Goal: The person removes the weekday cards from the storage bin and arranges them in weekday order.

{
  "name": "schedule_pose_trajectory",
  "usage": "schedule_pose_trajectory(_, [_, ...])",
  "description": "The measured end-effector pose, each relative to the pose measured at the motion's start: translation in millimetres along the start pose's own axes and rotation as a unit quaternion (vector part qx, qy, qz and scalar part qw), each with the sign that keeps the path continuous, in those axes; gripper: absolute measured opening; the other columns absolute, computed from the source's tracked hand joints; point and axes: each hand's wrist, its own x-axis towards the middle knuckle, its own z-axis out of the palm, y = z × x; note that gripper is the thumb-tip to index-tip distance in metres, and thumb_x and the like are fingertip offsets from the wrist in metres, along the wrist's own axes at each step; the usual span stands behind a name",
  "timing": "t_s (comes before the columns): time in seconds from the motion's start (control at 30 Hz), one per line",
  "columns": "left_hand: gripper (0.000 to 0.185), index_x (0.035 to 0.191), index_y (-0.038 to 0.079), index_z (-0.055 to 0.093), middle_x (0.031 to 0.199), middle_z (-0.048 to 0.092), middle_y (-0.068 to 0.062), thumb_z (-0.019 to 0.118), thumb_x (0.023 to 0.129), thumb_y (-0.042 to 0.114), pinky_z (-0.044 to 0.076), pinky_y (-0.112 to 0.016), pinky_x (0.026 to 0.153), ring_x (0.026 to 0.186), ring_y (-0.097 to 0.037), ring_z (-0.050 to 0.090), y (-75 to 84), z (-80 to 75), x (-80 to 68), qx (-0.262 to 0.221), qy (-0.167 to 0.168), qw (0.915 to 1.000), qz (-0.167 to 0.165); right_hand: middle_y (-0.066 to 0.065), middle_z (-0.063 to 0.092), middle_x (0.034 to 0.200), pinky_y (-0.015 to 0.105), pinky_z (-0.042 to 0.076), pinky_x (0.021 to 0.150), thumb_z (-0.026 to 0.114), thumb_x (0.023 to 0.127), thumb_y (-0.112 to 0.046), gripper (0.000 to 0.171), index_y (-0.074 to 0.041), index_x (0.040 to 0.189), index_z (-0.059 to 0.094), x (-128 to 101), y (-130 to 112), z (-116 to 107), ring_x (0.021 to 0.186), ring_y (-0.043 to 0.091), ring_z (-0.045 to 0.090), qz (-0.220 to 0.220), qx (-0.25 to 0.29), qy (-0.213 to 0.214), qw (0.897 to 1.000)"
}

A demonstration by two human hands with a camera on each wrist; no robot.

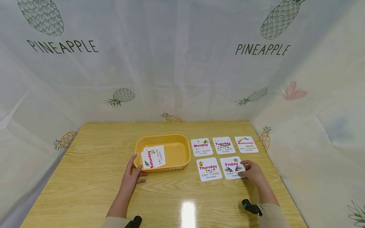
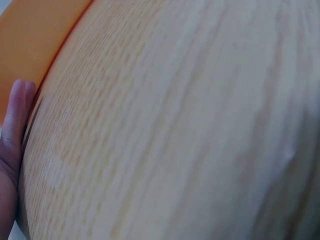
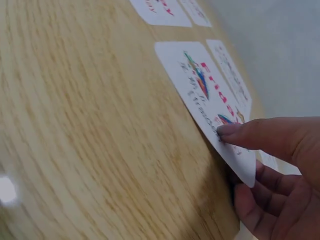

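Cards laid out: Monday card, Tuesday card and Wednesday card lie in a back row on the desk; Thursday card lies in front of them, with the Friday card just beside it on the right.
Right hand: the right hand rests at the Friday card's right edge, thumb on top and fingers curled beneath the lifted corner, pinching it.
Left hand: the left hand lies against the near left corner of the yellow tray, fingers straight and relaxed, touching the wall and gripping nothing.
Saturday card: the Saturday card leans, turned sideways, on the tray's left part, tilted over the rim, well apart from the laid rows.
Progress, as a judgement: five day cards sit in order on the desk; Saturday has yet to leave the tray, and no Sunday card shows.
Head view only: the whole layout, both hands, the tray's contents.
Right wrist view only: the Friday card lifted slightly at its near corner, with fingers tucked under it.
Left wrist view only: a fingertip beside the tray's orange wall; no cards show.
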Motion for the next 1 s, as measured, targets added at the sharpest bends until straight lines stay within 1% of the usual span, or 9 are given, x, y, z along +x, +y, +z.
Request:
schedule_pose_trajectory(0.13, [0.063, 0.155, 0.036, 0.021, 0.129, 0.036, -0.014, 0.053, 0.102, 0.032, 0.060, -0.035, 0.065, 0.086, -0.027, 0.069, 0.1, 0.0, 0.1, -0.002, -0.001, 1.0000, 0.000, 0.025, 0.056, 0.102, 0.040, 0.046, 0.071, 0.081, 0.079, -0.010, 0.060, 0.009, 0.128, 0.052, 1, 0, 3, 0.087, 0.033, 0.050, -0.008, -0.039, 0.005, 0.999])
schedule_pose_trajectory(0.23, [0.063, 0.154, 0.036, 0.021, 0.130, 0.036, -0.014, 0.054, 0.101, 0.032, 0.060, -0.034, 0.065, 0.085, -0.025, 0.069, -1.3, -0.7, 0.9, -0.004, -0.001, 1.0000, -0.002, 0.031, 0.054, 0.112, 0.046, 0.046, 0.080, 0.081, 0.079, -0.012, 0.064, 0.009, 0.131, 0.050, 3, -2, 6, 0.095, 0.037, 0.051, -0.008, -0.053, 0.006, 0.999])
schedule_pose_trajectory(0.33, [0.063, 0.154, 0.036, 0.021, 0.131, 0.036, -0.014, 0.054, 0.101, 0.033, 0.060, -0.034, 0.065, 0.086, -0.026, 0.069, -1.7, -1.1, 1.2, -0.004, -0.002, 1.0000, -0.002, 0.029, 0.054, 0.110, 0.045, 0.045, 0.079, 0.081, 0.079, -0.012, 0.065, 0.010, 0.131, 0.049, 2, -4, 9, 0.094, 0.036, 0.051, -0.002, -0.055, 0.010, 0.998])
schedule_pose_trajectory(0.47, [0.063, 0.154, 0.037, 0.021, 0.131, 0.038, -0.013, 0.054, 0.101, 0.033, 0.060, -0.035, 0.065, 0.088, -0.027, 0.069, -1.5, -1.5, 0.7, -0.002, -0.003, 1.0000, -0.002, 0.024, 0.054, 0.103, 0.038, 0.044, 0.072, 0.081, 0.079, -0.011, 0.064, 0.010, 0.131, 0.049, 2, -8, 11, 0.089, 0.032, 0.049, 0.007, -0.052, 0.015, 0.999])
schedule_pose_trajectory(0.53, [0.063, 0.154, 0.037, 0.021, 0.132, 0.038, -0.013, 0.054, 0.101, 0.033, 0.060, -0.035, 0.066, 0.088, -0.027, 0.069, -1.4, -1.5, 0.6, 0.000, -0.004, 1.0000, -0.002, 0.023, 0.055, 0.102, 0.037, 0.043, 0.071, 0.081, 0.079, -0.011, 0.065, 0.010, 0.131, 0.049, 2, -10, 12, 0.087, 0.031, 0.049, 0.010, -0.052, 0.017, 0.998])
schedule_pose_trajectory(0.67, [0.063, 0.154, 0.036, 0.021, 0.132, 0.039, -0.013, 0.054, 0.101, 0.034, 0.060, -0.035, 0.066, 0.088, -0.027, 0.069, -1.6, -1.4, 0.9, 0.001, -0.006, 1.0000, -0.001, 0.024, 0.055, 0.103, 0.038, 0.043, 0.072, 0.082, 0.078, -0.013, 0.066, 0.009, 0.131, 0.049, 4, -11, 13, 0.088, 0.032, 0.050, 0.014, -0.055, 0.016, 0.998])
schedule_pose_trajectory(0.83, [0.063, 0.154, 0.035, 0.021, 0.131, 0.040, -0.012, 0.054, 0.101, 0.033, 0.060, -0.036, 0.065, 0.087, -0.026, 0.069, -1.8, -2.0, 1.5, -0.005, -0.007, 1.0000, 0.002, 0.025, 0.056, 0.104, 0.043, 0.045, 0.074, 0.083, 0.077, -0.015, 0.069, 0.009, 0.131, 0.049, 7, -10, 13, 0.087, 0.032, 0.051, 0.002, -0.068, 0.010, 0.998])
schedule_pose_trajectory(1.0, [0.063, 0.155, 0.035, 0.020, 0.132, 0.040, -0.013, 0.054, 0.101, 0.033, 0.060, -0.037, 0.066, 0.088, -0.027, 0.068, -1.7, -2.2, 1.7, -0.002, -0.008, 1.0000, 0.005, 0.027, 0.058, 0.105, 0.044, 0.048, 0.073, 0.084, 0.076, -0.014, 0.068, 0.011, 0.130, 0.049, 9, -9, 12, 0.086, 0.032, 0.054, -0.002, -0.069, 0.005, 0.998])
